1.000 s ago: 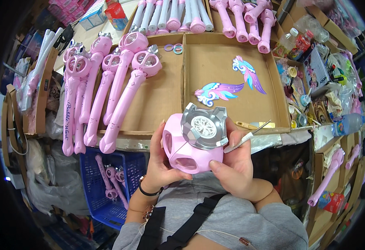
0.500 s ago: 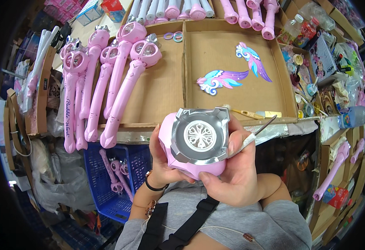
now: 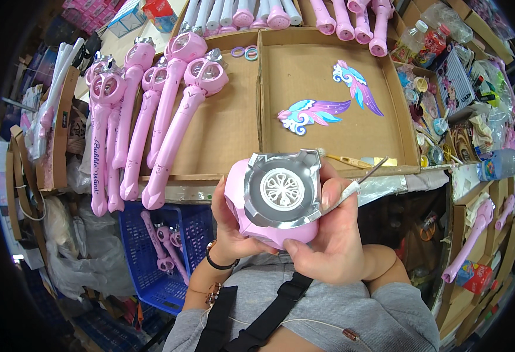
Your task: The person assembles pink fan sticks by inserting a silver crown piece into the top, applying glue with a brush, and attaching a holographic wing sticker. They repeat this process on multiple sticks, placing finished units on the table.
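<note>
Between my hands, in front of my chest, is a pink bubble wand head (image 3: 238, 196). Its silver crown-like rim (image 3: 308, 170) faces up at me, around a round white openwork grille (image 3: 283, 189). From the left side my left hand (image 3: 227, 232) grips the pink shell, its fingers curled partly out of sight. My right hand (image 3: 331, 252) closes on the right side, thumb against the lower pink edge. That same hand also has a thin tool (image 3: 374, 171) tucked in it, a dark slim shaft with a white-wrapped handle pointing up to the right.
Several pink bubble wands (image 3: 169, 129) lean at the left of a divided cardboard tray (image 3: 386, 146). Two winged cut-outs (image 3: 316, 114) and a yellow-handled brush (image 3: 345, 159) lie in it. A blue basket (image 3: 143, 258) sits below left. Bottles (image 3: 413, 35) and paint pots (image 3: 436, 154) crowd the right.
The tool's tip has swung slightly up and left. The wand head has shifted a trace, with both hands still holding it.
</note>
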A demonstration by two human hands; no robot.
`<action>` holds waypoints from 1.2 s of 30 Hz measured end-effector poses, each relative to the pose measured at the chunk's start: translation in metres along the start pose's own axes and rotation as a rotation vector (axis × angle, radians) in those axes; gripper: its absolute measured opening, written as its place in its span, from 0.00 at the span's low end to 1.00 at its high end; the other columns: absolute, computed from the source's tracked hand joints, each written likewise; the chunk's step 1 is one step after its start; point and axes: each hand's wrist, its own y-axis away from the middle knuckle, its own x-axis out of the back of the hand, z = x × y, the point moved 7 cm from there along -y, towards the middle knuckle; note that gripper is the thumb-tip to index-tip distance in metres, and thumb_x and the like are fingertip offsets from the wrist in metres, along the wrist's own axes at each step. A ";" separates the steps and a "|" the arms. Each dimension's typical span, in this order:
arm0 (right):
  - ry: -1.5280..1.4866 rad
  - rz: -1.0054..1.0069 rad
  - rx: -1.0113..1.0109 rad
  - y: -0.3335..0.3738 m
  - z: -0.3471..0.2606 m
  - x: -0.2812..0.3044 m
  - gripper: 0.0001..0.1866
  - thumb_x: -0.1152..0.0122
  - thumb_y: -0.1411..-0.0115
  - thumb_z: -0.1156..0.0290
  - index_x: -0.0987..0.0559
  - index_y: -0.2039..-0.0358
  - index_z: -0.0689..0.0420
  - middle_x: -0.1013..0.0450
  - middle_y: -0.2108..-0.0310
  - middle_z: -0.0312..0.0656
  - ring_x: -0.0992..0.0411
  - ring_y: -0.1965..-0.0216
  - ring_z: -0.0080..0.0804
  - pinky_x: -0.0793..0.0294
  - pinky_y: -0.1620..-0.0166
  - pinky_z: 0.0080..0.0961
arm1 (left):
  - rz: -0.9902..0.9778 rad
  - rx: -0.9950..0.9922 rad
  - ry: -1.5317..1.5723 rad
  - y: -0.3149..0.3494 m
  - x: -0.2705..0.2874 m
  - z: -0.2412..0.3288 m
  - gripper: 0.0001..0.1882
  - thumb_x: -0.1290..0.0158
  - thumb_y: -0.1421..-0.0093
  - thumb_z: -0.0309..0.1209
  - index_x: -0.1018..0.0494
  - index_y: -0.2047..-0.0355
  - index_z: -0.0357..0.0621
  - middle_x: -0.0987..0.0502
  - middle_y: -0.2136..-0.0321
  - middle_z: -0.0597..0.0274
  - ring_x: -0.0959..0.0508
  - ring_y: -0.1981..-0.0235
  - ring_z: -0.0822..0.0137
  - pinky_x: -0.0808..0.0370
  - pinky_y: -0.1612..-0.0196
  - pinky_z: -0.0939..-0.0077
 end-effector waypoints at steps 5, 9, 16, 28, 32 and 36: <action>-0.032 -0.026 -0.036 -0.001 0.001 0.000 0.32 0.50 0.62 0.88 0.47 0.58 0.48 0.58 0.42 0.46 0.54 0.38 0.36 0.52 0.39 0.38 | -0.016 -0.083 -0.034 -0.001 -0.002 0.005 0.70 0.28 0.69 0.41 0.70 0.37 0.53 0.54 0.38 0.47 0.44 0.39 0.52 0.43 0.40 0.56; -0.067 -0.031 -0.041 -0.001 0.001 -0.001 0.32 0.51 0.61 0.89 0.48 0.57 0.48 0.58 0.41 0.46 0.55 0.38 0.37 0.53 0.39 0.38 | -0.007 -0.106 -0.046 -0.002 -0.002 0.006 0.69 0.28 0.69 0.40 0.70 0.37 0.53 0.53 0.38 0.47 0.44 0.40 0.53 0.43 0.40 0.56; -0.455 0.131 -0.144 -0.016 0.031 0.026 0.27 0.55 0.59 0.88 0.42 0.58 0.51 0.48 0.42 0.47 0.50 0.39 0.38 0.53 0.38 0.36 | 0.232 -0.212 -0.204 -0.010 0.008 0.022 0.67 0.29 0.65 0.33 0.71 0.37 0.50 0.53 0.39 0.50 0.43 0.41 0.57 0.39 0.42 0.60; 0.066 -0.009 -0.162 0.036 0.131 0.045 0.21 0.45 0.50 0.86 0.45 0.64 0.55 0.39 0.51 0.51 0.36 0.49 0.37 0.38 0.45 0.33 | 0.706 -0.085 0.091 0.001 0.045 0.014 0.63 0.37 0.60 0.15 0.73 0.38 0.55 0.54 0.41 0.56 0.42 0.43 0.62 0.34 0.45 0.68; 0.394 -0.113 -0.075 0.044 0.144 0.036 0.31 0.34 0.55 0.81 0.48 0.62 0.56 0.41 0.49 0.52 0.39 0.45 0.37 0.40 0.44 0.33 | 0.566 -0.140 0.183 -0.018 0.025 0.024 0.63 0.35 0.61 0.19 0.73 0.38 0.53 0.53 0.41 0.55 0.42 0.42 0.61 0.34 0.46 0.67; 0.391 0.095 0.072 0.047 0.136 0.051 0.29 0.35 0.53 0.81 0.49 0.64 0.55 0.39 0.55 0.50 0.35 0.52 0.33 0.34 0.51 0.28 | 0.350 -0.102 0.304 -0.044 -0.002 0.018 0.63 0.32 0.60 0.35 0.72 0.37 0.50 0.52 0.41 0.52 0.44 0.41 0.59 0.41 0.42 0.62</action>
